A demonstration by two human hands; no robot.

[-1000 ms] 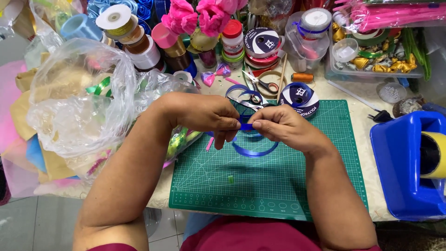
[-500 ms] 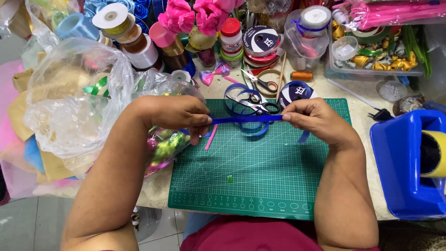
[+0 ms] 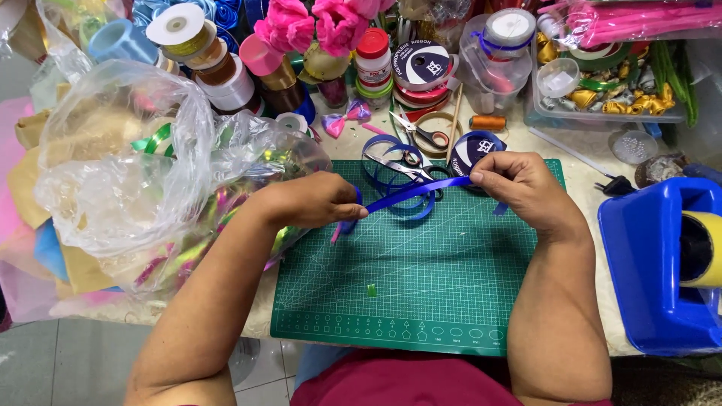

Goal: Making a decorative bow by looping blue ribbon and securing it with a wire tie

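In the head view, a round blue ribbon spool with a white-marked label (image 3: 481,148) lay at the far edge of the green gridded cutting mat (image 3: 421,293), and a second spool with a dark round label (image 3: 426,66) stood behind it among red-lidded jars. A clear plastic tub (image 3: 602,90) at the far right held gold and green bows, and a crumpled clear plastic bag (image 3: 143,180) on the left held shiny coloured ribbon scraps. A blue plastic tape dispenser (image 3: 650,263) with a yellow roll sat at the right edge. Silver scissors (image 3: 410,162) lay on the mat's far edge amid loose blue loops, just behind the hands. The left hand (image 3: 312,201) had its fingers closed in a pinch on one end of the narrow blue satin ribbon (image 3: 410,193), and the right hand (image 3: 526,188) pinched the other end between thumb and forefinger, the remaining fingers curled. The ribbon ran taut between them, slanting up to the right just above the mat.
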